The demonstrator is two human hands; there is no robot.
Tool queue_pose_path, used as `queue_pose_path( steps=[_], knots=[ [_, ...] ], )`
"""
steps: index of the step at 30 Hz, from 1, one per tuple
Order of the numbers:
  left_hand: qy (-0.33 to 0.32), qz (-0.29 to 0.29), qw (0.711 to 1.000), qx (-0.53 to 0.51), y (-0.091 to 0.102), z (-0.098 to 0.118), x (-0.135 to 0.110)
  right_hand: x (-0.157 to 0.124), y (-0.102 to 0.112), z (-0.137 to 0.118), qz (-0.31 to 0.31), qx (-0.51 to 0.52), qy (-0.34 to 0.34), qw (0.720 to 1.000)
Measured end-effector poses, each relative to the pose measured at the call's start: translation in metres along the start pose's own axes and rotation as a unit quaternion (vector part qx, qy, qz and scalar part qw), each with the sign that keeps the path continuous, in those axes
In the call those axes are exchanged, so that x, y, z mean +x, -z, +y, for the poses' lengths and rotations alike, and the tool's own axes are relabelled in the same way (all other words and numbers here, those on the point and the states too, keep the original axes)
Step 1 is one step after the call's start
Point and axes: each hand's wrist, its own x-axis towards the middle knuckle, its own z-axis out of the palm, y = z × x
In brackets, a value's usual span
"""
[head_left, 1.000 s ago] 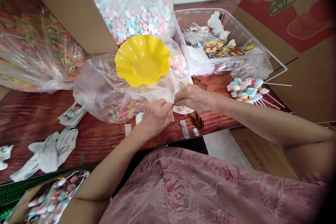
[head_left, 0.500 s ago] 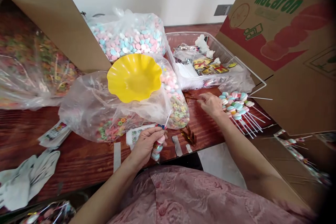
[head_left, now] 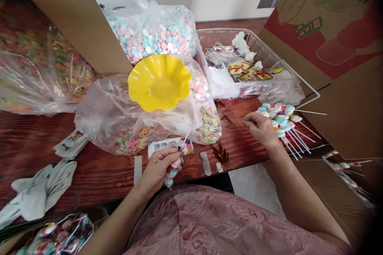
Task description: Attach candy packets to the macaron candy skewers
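Observation:
My left hand (head_left: pixel 161 167) is closed around the neck of a clear-wrapped marshmallow candy stick (head_left: pixel 171 174). Its pastel candies hang below my fingers, and its white stick points up. Over to the right, my right hand (head_left: pixel 261 128) hovers at the table with thumb and fingertips pinched; whatever is between them is too small to make out. Thin brownish twist ties (head_left: pixel 228 118) lie just left of it. A pile of unwrapped marshmallow sticks (head_left: pixel 281 119) is right beside that hand. Gold twist ties (head_left: pixel 220 153) rest near the table's front edge.
A yellow wavy bowl (head_left: pixel 159 83) sits on bags of gummy rings and marshmallows. Behind stand a large marshmallow bag (head_left: pixel 155 34) and a clear bin (head_left: pixel 206 83) of wrappers. Cardboard boxes (head_left: pixel 338 115) flank the table. White gloves (head_left: pixel 42 191) lie left; wrapped candies (head_left: pixel 56 235) fill a box below.
My right hand has drawn back rightward from the brownish twist ties toward the marshmallow pile. My left hand still holds the wrapped candy stick, slightly lower and left. The view has shifted somewhat.

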Motion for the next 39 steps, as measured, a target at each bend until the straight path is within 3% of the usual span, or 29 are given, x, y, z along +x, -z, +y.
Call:
queue_pose_path(
  steps=[3, 8, 11, 14, 18, 20, 22, 25, 28, 33, 39],
  knots=[
    [0.004, -0.024, 0.999, 0.021, -0.008, 0.0, 0.004, -0.001, -0.007, -0.009, 0.008, -0.008, -0.028, 1.0],
    [-0.031, -0.04, 0.998, 0.045, -0.018, -0.007, 0.007, 0.041, -0.039, -0.034, -0.009, -0.077, -0.064, 0.995],
    [-0.052, -0.016, 0.997, 0.049, -0.013, -0.008, 0.002, 0.064, -0.057, -0.045, -0.019, -0.102, -0.082, 0.991],
    [-0.056, 0.029, 0.997, 0.041, 0.003, -0.005, -0.007, 0.069, -0.058, -0.048, -0.027, -0.081, -0.066, 0.994],
    [-0.055, 0.076, 0.995, 0.03, 0.022, 0.001, -0.013, 0.047, -0.035, -0.058, 0.003, -0.003, -0.018, 1.0],
    [-0.051, 0.06, 0.996, 0.033, 0.02, 0.004, -0.011, 0.026, -0.024, -0.077, 0.043, 0.113, 0.029, 0.992],
    [-0.052, 0.02, 0.998, 0.039, 0.01, 0.005, -0.005, 0.001, -0.021, -0.105, 0.058, 0.239, 0.073, 0.967],
    [-0.084, -0.043, 0.994, 0.056, -0.01, 0.004, 0.005, -0.035, -0.034, -0.151, -0.002, 0.29, 0.134, 0.948],
    [-0.13, -0.068, 0.988, 0.056, -0.019, 0.004, 0.01, -0.06, -0.059, -0.177, -0.057, 0.239, 0.232, 0.941],
    [-0.143, -0.05, 0.986, 0.076, -0.003, 0.001, 0.004, -0.07, -0.095, -0.179, -0.033, 0.21, 0.263, 0.941],
    [-0.174, -0.037, 0.98, 0.092, 0.011, -0.001, 0.001, -0.065, -0.106, -0.177, -0.09, 0.236, 0.249, 0.935]
  ],
)
